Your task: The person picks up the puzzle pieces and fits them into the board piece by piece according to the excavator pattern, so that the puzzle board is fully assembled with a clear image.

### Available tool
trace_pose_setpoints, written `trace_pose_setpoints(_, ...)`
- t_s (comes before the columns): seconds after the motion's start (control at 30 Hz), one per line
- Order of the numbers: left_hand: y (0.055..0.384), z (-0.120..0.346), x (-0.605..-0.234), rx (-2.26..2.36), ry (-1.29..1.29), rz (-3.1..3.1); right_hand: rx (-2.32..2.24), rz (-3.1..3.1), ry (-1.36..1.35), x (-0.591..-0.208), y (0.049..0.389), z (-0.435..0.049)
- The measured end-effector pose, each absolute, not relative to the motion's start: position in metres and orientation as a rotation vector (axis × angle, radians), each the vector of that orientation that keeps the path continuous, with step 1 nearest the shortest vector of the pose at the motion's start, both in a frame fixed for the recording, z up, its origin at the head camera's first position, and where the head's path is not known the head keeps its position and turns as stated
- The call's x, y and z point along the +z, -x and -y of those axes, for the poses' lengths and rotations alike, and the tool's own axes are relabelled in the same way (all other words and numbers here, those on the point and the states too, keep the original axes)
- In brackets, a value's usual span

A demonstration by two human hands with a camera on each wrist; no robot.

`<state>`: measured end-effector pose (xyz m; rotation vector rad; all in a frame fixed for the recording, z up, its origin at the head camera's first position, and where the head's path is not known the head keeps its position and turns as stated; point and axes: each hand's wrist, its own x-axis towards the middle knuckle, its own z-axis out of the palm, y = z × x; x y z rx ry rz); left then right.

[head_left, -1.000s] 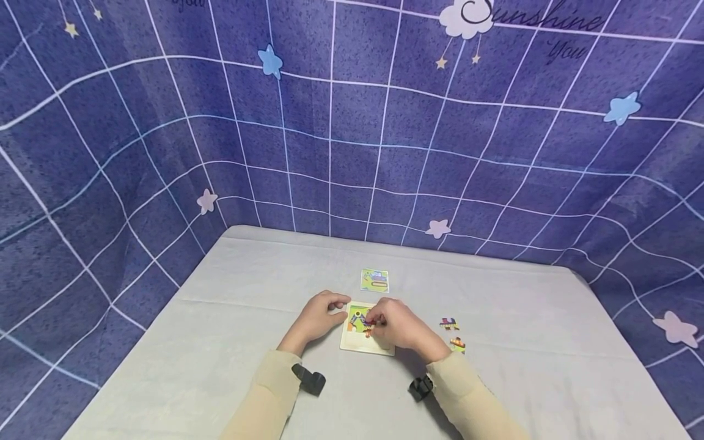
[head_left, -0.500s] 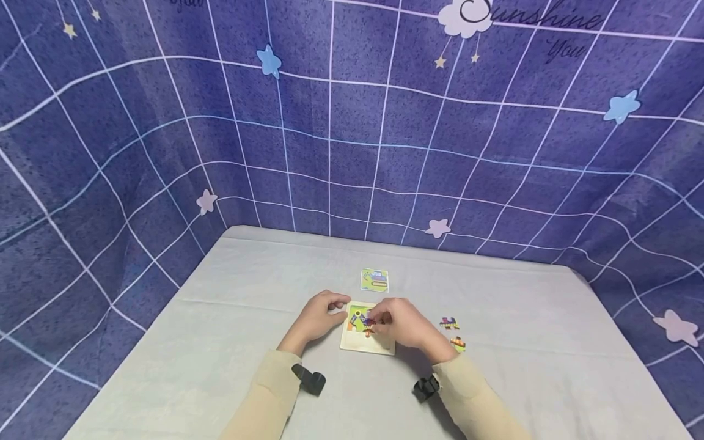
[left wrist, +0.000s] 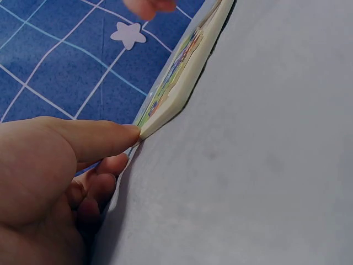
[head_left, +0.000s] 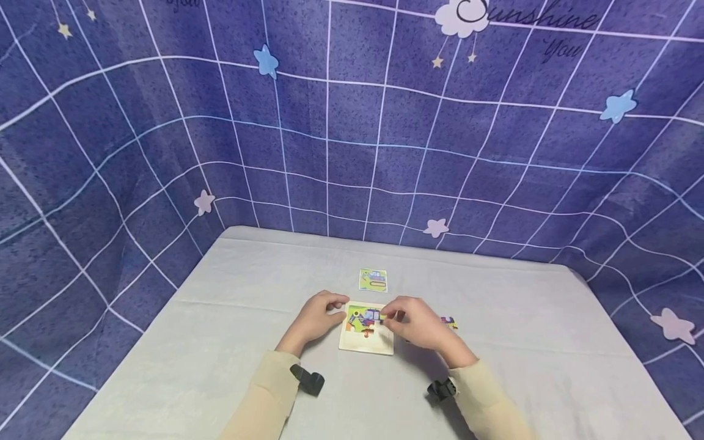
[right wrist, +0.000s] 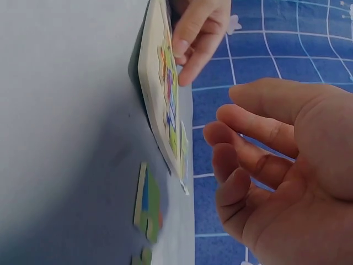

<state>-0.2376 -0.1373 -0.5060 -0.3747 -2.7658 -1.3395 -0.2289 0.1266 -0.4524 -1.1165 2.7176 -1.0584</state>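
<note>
On the left, the left hand is resting by the puzzle board, its thumb touching the edge; it is steadying the board more than gripping it, with the other fingers bending loosely. The board is lying flat on the gray table, and bright pieces are filling its top part while bare wood is showing below. It is looking thin, stiff and light, so a small bump could be sliding it on the cloth, and holding it by its edges is making best sense. Just past its far side, a small picture card is lying flat. Next, the right hand is hanging over the board's right edge, thumb and fingers standing apart and pinching nothing. Farther right, a loose piece and a second piece are lying on the table; the second is getting cut off, so its shape is hard to tell. Both are seeming light and hard, with knobs that might be chipping, so pinching the wide sides is likely the safest.
</note>
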Motion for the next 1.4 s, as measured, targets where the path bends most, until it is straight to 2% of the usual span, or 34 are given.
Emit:
trace_pose_setpoints(0.93,0.237,0.136,-0.506,-1.341,0.346,2.770,-1.120,-2.853,0.954,-0.465,0.221,-0.210)
trace_pose_setpoints(1.4,0.237,0.136,-0.505,-1.335,0.351,2.772,-0.990,-2.948,0.825,-0.475,0.225,-0.238)
